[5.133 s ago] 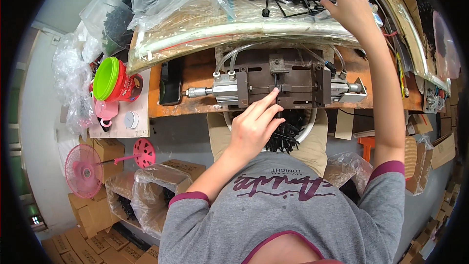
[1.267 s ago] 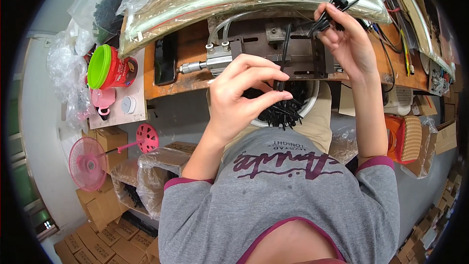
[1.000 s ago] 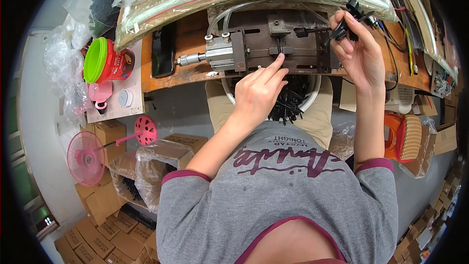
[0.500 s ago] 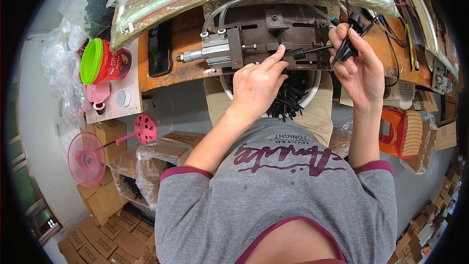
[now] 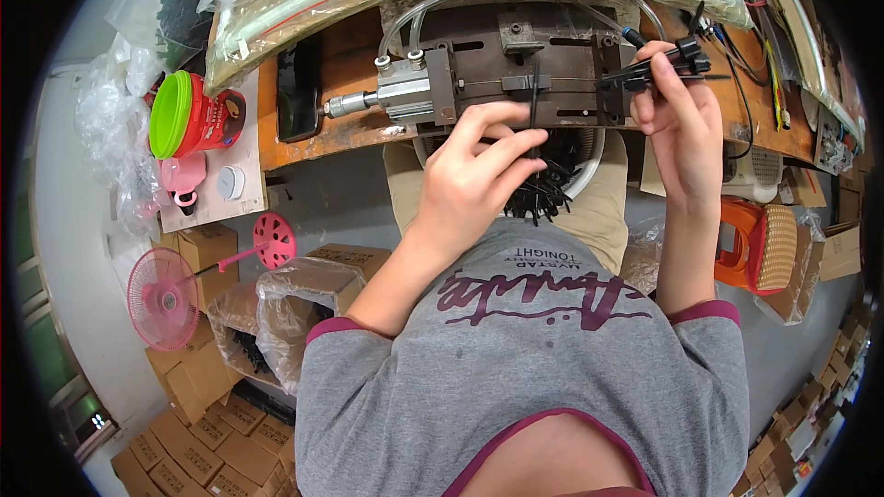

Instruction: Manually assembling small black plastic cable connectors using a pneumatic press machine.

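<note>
Pinching black rod tightly in left hand, seemingly lifted now from metal fixture beyond. Clasping rod bunch in right hand.

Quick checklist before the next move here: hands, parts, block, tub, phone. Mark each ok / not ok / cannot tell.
1. Left hand has hold of one black rod: ok, pinched at its fingertips.
2. Rod free of the small metal block: cannot tell; it overlaps the block in this view.
3. Right hand grips its bunch of black parts: ok, thumb and fingers around it.
4. Right hand free to help: not ok, the bunch occupies it.
5. Tub below the bench edge: ok, between the legs, black parts inside.
6. Phone away from both hands: ok, left of the metal cylinder.
</note>
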Demonstrator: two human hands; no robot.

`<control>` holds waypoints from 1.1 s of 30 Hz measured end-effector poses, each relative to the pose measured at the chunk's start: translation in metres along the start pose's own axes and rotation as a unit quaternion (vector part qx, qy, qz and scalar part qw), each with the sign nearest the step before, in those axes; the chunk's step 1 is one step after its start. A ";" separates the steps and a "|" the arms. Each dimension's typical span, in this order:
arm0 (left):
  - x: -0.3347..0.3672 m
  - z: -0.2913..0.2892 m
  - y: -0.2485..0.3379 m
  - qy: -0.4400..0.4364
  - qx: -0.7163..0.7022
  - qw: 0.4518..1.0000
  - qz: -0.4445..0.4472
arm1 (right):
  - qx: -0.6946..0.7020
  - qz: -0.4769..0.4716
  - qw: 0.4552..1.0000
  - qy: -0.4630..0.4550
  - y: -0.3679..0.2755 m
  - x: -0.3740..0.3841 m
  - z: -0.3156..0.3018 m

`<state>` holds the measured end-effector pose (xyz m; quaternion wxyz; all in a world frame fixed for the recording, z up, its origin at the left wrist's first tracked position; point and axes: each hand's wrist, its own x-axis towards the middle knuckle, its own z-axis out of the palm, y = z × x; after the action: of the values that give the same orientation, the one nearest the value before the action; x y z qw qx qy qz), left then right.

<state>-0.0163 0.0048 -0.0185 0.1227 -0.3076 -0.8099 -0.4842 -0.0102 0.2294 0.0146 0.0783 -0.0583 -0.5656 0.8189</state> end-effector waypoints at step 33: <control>-0.004 0.011 -0.012 -0.018 0.108 0.992 0.060 | -0.291 -0.225 0.926 0.083 0.036 -0.011 -0.001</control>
<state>-0.0195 0.0082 -0.0344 0.1696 -0.3490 -0.8394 -0.3805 -0.0013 0.2159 -0.0196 0.2874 -0.0175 -0.7684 0.5716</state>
